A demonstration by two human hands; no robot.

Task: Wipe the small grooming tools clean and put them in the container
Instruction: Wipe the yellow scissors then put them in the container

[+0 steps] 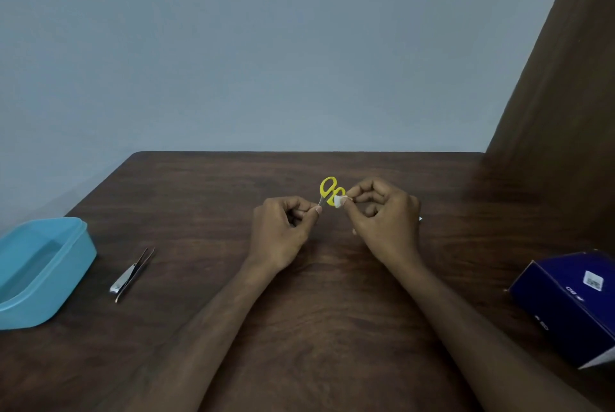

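The dark blue rectangular cardboard box (565, 302) carries white lettering reading "BD" at 2 places (seen inverted) and 1 white square code label, too small to read.

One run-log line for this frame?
step: wiping scissors | left hand: holds blades | right hand: pinches wipe on handle | clipper, tweezers: on table | container: empty

The desk (332, 312) is dark wood-grain with a matt finish. The scissors (328, 190) have glossy yellow plastic handles. The nail clipper (122, 281) and tweezers (137, 272) are shiny metal; the container (71, 265) is smooth blue plastic.
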